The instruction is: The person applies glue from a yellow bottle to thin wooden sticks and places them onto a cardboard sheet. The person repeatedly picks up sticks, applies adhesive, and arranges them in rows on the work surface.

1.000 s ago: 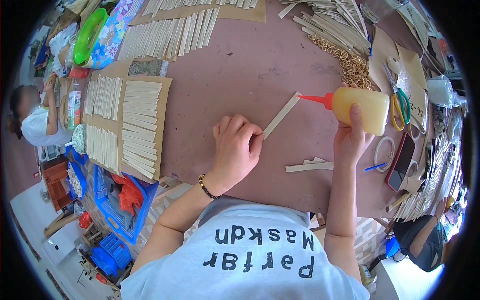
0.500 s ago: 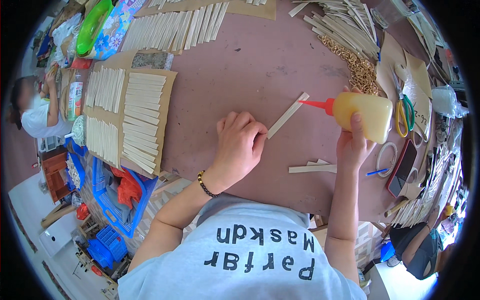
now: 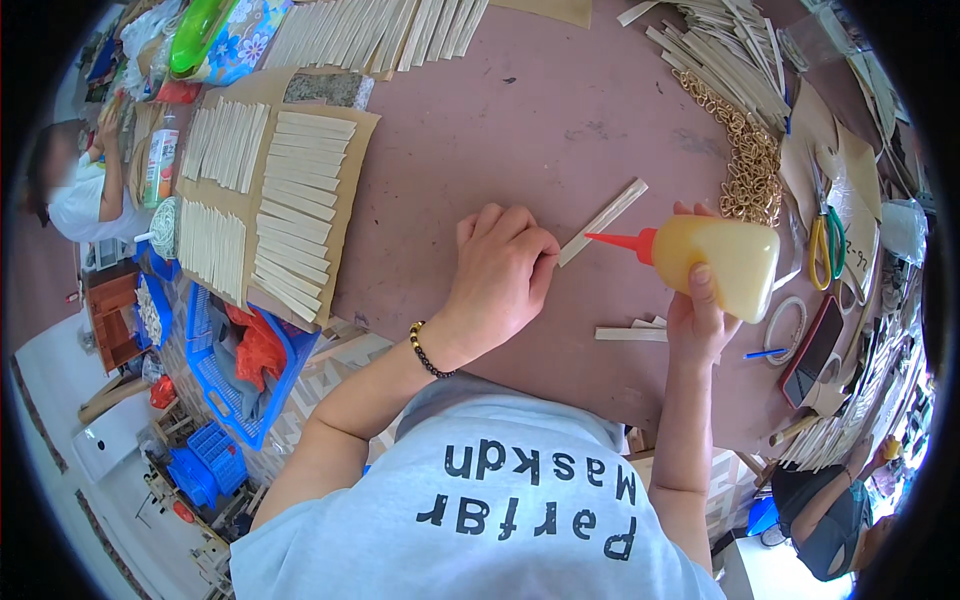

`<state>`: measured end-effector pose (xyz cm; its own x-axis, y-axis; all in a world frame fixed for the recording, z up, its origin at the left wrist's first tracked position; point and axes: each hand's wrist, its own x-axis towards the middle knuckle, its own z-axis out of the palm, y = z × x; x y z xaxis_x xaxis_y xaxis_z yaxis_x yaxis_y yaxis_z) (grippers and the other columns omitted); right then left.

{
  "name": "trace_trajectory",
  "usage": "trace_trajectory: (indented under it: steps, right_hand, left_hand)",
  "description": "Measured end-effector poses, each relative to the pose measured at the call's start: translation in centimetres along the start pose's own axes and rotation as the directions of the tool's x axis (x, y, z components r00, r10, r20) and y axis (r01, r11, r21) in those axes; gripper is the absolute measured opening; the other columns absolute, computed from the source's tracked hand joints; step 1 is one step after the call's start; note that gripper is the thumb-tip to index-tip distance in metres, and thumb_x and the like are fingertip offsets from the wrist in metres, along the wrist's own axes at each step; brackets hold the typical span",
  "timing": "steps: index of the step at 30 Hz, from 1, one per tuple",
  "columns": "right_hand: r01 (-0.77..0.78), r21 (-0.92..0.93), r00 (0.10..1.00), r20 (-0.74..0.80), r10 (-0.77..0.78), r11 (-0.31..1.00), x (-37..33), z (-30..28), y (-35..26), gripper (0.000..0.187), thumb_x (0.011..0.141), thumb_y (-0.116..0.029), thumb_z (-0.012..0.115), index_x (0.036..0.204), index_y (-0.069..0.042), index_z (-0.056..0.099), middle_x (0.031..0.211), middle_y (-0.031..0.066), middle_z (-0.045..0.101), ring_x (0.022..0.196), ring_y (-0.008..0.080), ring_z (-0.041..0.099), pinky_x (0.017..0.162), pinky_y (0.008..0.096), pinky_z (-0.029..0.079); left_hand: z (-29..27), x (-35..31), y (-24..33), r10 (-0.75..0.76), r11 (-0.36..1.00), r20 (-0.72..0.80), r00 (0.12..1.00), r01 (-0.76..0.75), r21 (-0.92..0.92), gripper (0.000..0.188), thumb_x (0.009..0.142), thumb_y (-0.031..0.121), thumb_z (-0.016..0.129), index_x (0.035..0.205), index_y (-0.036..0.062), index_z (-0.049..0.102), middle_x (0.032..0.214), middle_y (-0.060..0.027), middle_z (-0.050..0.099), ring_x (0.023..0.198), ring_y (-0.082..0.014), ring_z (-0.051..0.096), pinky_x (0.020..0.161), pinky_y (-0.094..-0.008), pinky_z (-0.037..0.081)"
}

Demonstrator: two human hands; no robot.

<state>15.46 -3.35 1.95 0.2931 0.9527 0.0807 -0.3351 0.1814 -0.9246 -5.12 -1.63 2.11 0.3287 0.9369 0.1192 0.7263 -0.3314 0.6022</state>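
Note:
A pale flat strip (image 3: 608,218), folded leather-like or wooden, lies slanted on the brown table. Its near end meets the fingertips of my left hand (image 3: 505,270), which are closed in a pinch there; the exact grip is partly hidden by the hand. My right hand (image 3: 697,322) is wrapped round a squeeze glue bottle (image 3: 728,262) filled with pale yellow liquid. The bottle is tipped on its side, and its red nozzle (image 3: 622,242) points left, close above the strip's near half. Several more strips (image 3: 630,333) lie near the right wrist.
Rows of strips (image 3: 305,190) rest on brown card at left. Gold chain (image 3: 750,175), piled strips (image 3: 715,65), scissors (image 3: 828,240) and a phone (image 3: 812,352) occupy the right side. A blue basket (image 3: 235,400) stands below left. Two other people sit at the sides.
The red nozzle has shifted from the strip's far end toward its near end, the bottle moving with my right hand. My left hand stays at the near end; the whole view has shifted slightly.

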Motion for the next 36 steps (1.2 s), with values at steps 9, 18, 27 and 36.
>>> trace_trajectory:
  steps: [9,18,27,36]
  right_hand:
    - [-0.063,-0.021,0.996,0.069,0.064,0.998,-1.7,0.6,0.1,0.066,0.08,-0.018,0.069,0.131,-0.003,0.031,0.123,0.0209,0.048,0.115,0.0393,0.049,0.096,0.0507,0.041]
    - [-0.022,-0.053,0.998,0.053,0.025,0.998,-1.7,0.4,0.2,0.069,0.079,-0.018,0.07,0.132,-0.005,0.028,0.123,0.021,0.048,0.115,0.0397,0.049,0.097,0.0511,0.04]
    - [0.064,-0.097,0.996,0.06,-0.059,0.993,-0.7,-0.3,0.2,0.058,0.082,-0.017,0.065,0.13,-0.003,0.034,0.123,0.0224,0.049,0.115,0.0407,0.049,0.097,0.0504,0.041]
    - [0.163,-0.171,0.982,-0.065,-0.177,0.972,1.8,-1.3,-0.1,0.053,0.084,-0.019,0.063,0.128,0.001,0.038,0.125,0.0214,0.048,0.117,0.0405,0.048,0.097,0.0493,0.042]
  left_hand:
    - [-0.1,-0.1,-0.1,0.001,1.0,0.017,1.0,0.0,-0.018,0.007,0.073,0.005,0.065,0.076,0.0109,0.062,0.079,-0.0007,0.05,0.081,-0.0206,0.047,0.078,-0.0361,0.031]
    - [-0.1,-0.1,-0.2,0.007,1.0,0.026,1.0,-0.007,-0.01,0.006,0.074,0.006,0.064,0.077,0.0106,0.062,0.079,-0.0012,0.051,0.082,-0.0215,0.047,0.079,-0.0364,0.031]
    - [-0.1,0.1,0.3,0.012,0.998,0.037,0.999,-0.014,0.058,0.007,0.075,0.005,0.063,0.077,0.0103,0.059,0.082,-0.002,0.05,0.084,-0.0229,0.047,0.079,-0.0379,0.032]
    - [-0.2,0.3,0.6,0.028,0.992,0.064,0.998,-0.036,0.119,0.01,0.075,0.004,0.063,0.077,0.011,0.056,0.08,-0.0024,0.049,0.082,-0.0232,0.047,0.076,-0.0374,0.032]
